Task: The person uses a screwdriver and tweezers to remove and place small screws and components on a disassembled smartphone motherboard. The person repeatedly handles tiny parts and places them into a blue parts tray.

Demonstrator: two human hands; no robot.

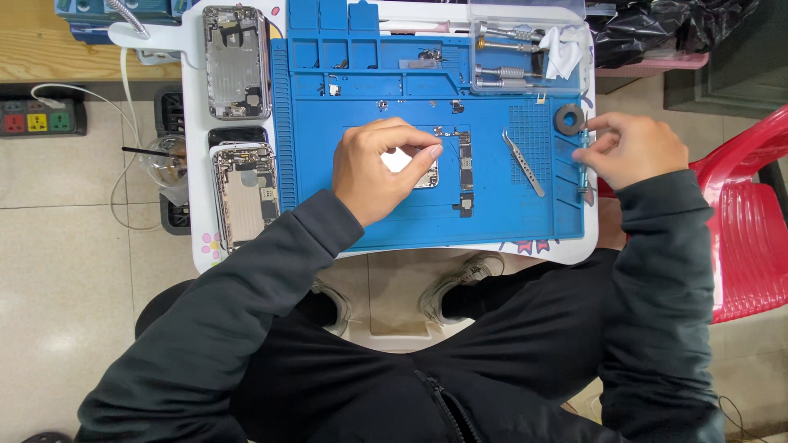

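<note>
My left hand (379,168) rests on the middle of a blue repair mat (492,205), fingers curled over a small white and metal phone part (414,168) that it pinches. Just right of it lies a narrow dark circuit board (465,168) with tiny loose pieces around it. My right hand (636,148) is at the mat's right edge, fingers closed on a thin blue-handled screwdriver (584,168) that stands against the edge. A black ring (569,119) lies just left of that hand. Metal tweezers (524,162) lie between my hands.
Two opened phone shells (236,61) (245,193) lie on the white table (195,164) left of the mat. A clear box with screwdrivers and a cloth (525,53) sits at the back right. A red plastic chair (743,221) stands at right, a power strip (37,119) on the floor at left.
</note>
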